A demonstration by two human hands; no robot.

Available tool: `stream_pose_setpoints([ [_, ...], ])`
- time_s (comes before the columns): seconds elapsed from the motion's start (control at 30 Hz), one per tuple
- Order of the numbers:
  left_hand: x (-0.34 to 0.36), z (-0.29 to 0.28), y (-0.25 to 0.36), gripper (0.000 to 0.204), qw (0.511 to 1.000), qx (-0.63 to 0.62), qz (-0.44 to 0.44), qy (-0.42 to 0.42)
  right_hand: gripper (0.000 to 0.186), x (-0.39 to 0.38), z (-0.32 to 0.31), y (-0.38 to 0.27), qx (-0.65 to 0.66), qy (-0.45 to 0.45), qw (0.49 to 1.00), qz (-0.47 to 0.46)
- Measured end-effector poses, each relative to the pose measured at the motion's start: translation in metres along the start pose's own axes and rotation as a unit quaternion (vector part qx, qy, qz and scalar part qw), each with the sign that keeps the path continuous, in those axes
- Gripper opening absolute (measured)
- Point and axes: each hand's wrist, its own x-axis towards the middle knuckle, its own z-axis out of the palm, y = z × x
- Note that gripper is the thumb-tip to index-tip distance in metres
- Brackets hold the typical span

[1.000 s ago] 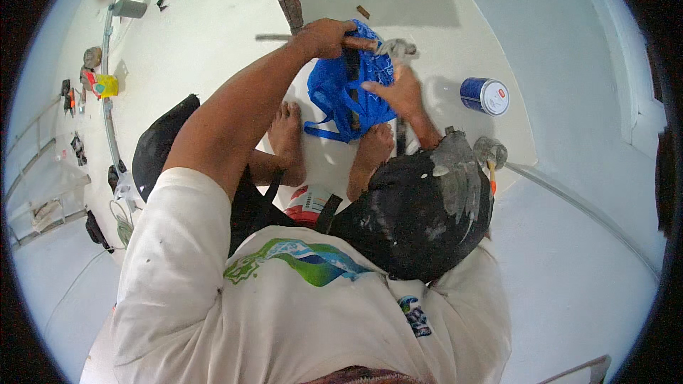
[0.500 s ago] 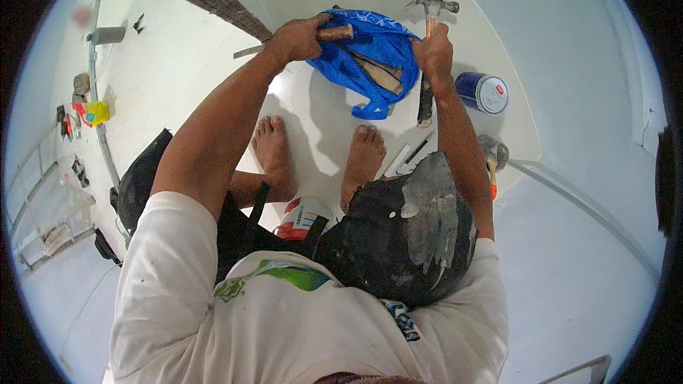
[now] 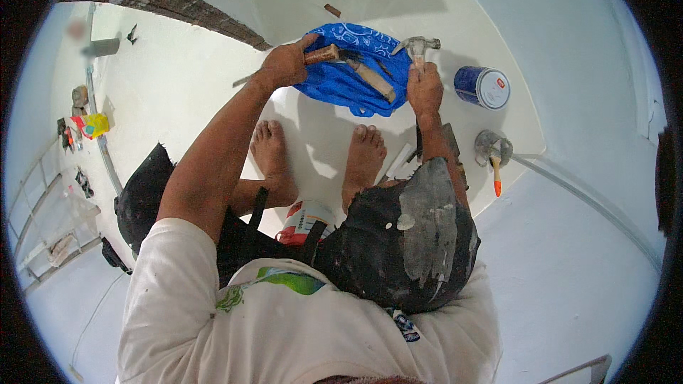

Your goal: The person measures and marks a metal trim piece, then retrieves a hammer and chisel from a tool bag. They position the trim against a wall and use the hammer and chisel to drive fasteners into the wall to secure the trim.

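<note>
In front of my feet, a blue patterned cloth bag (image 3: 334,89) is spread between my hands with its mouth facing up. My left hand (image 3: 283,65) is closed at the bag's left edge, around a tool with a wooden handle (image 3: 321,55); its thin flat end juts out on the other side of my fist. At the right edge, my right hand (image 3: 425,89) grips a claw hammer (image 3: 418,50), head pointing away from me, and seems to hold the bag's rim too. Inside the bag lies another wooden-handled tool (image 3: 373,80), its far end hidden.
A dark blue paint can (image 3: 484,88) stands at right, near a round pot (image 3: 492,146) with an orange-tipped brush (image 3: 496,174). A red and white bucket (image 3: 306,220) sits between my legs. Dark and white strips lie under my right forearm. A small brown piece (image 3: 332,10) lies beyond the bag.
The bag has shifted slightly left, and its mouth is spread wider. My right hand has moved left and toward me with the hammer. My left hand has come a little nearer too.
</note>
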Motion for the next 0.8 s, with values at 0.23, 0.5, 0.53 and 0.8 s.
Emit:
stream_pose_setpoints([
  [0.23, -0.005, -0.004, -0.014, 0.099, 0.995, -0.043, 0.092, 0.008, 0.025, 0.007, 0.022, 0.017, -0.066, 0.024, 0.997, 0.022],
  [0.5, -0.012, -0.072, 0.036, 0.1, 0.982, -0.176, 0.019, -0.07, 0.021, 0.023, -0.007, -0.001, -0.161, 0.095, 0.978, -0.091],
  [0.53, -0.013, -0.068, 0.031, 0.101, 0.985, -0.157, 0.021, -0.063, 0.02, 0.02, -0.017, -0.028, -0.082, 0.037, 0.988, -0.123],
  [0.8, -0.009, -0.058, 0.019, 0.099, 0.988, -0.145, 0.06, -0.014, 0.026, -0.023, 0.008, -0.075, -0.217, -0.135, 0.961, -0.107],
])
